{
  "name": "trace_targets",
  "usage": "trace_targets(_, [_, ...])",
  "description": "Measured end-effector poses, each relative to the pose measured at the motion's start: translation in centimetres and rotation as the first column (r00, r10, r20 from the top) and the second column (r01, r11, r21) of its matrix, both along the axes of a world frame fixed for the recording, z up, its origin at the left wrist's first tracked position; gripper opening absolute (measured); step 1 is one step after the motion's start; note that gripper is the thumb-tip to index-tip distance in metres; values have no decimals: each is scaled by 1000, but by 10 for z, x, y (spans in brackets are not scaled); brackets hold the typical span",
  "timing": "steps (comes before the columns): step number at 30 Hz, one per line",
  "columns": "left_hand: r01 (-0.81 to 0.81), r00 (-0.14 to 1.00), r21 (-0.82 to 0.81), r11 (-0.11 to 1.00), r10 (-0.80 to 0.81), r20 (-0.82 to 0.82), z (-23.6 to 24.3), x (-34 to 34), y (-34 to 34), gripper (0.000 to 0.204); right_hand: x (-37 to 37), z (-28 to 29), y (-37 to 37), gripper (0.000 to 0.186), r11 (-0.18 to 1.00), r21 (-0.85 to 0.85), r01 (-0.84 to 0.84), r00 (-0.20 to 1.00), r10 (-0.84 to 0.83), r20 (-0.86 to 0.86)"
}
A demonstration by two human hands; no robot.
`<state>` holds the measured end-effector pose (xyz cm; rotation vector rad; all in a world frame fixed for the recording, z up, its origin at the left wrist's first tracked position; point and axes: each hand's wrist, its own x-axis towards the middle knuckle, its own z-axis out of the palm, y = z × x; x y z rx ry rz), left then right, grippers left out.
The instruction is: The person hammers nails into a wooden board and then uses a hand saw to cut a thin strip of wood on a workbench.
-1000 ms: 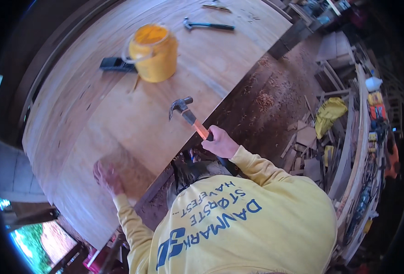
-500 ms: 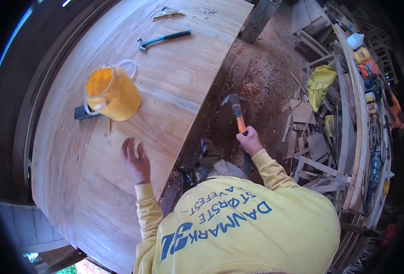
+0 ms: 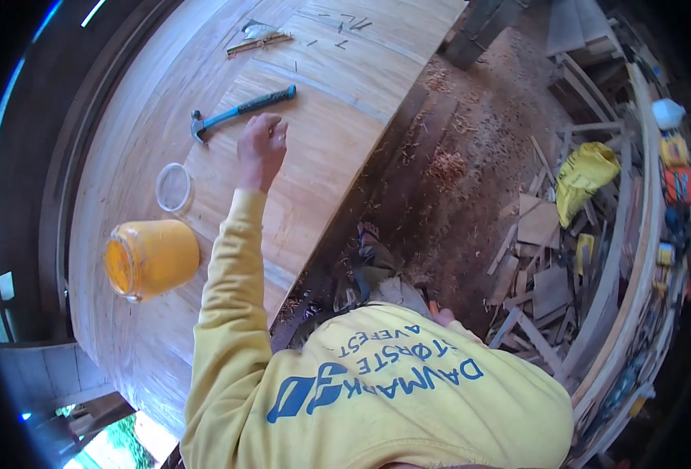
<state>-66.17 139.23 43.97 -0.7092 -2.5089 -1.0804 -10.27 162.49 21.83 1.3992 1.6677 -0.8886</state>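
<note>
My left hand (image 3: 262, 150) is stretched out over the wooden panel (image 3: 314, 168), fingers bent and thumb apart, with nothing visible in it. Just beyond it lies a claw hammer (image 3: 244, 109) with a blue-green handle, which the hand does not grip. Low beside my body, my right hand (image 3: 444, 316) is mostly hidden by my yellow sweatshirt. It is closed on a second hammer, of which only a bit of orange handle (image 3: 433, 307) shows. A yellow bucket (image 3: 156, 258) with orange-yellow contents stands left of my left forearm. A round, white-rimmed lid (image 3: 173, 187) lies beyond the bucket.
Several loose nails (image 3: 345, 25) lie at the panel's far end, near a small wood strip (image 3: 258, 44). Right of the panel edge, shavings (image 3: 447, 164) litter the floor. Farther right are wood offcuts (image 3: 545, 258), a yellow bag (image 3: 588, 180) and a tool-laden shelf (image 3: 678, 184).
My left hand has moved forward across the panel to beside the blue-green hammer. My right hand has drawn back toward my body with the orange-handled hammer. The view has shifted.
</note>
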Motion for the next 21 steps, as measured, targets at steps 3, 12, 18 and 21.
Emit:
trace_targets(3, [-50, 994, -141, 989, 63, 93, -7, -68, 39, 19, -25, 18, 36, 73, 997, -56, -51, 995, 56, 88])
trace_targets(12, [-318, 886, -551, 772, 449, 117, -31, -163, 141, 32, -83, -13, 112, 69, 986, -168, 24, 999, -32, -40])
trace_targets(18, [-285, 954, -358, 889, 301, -11, -37, -192, 170, 25, -116, -10, 123, 73, 986, -149, -71, 996, 63, -60])
trace_targets(21, [-136, 991, -297, 945, 127, -49, -35, -204, 209, 23, -118, -12, 122, 75, 976, -196, -96, 995, 89, -43])
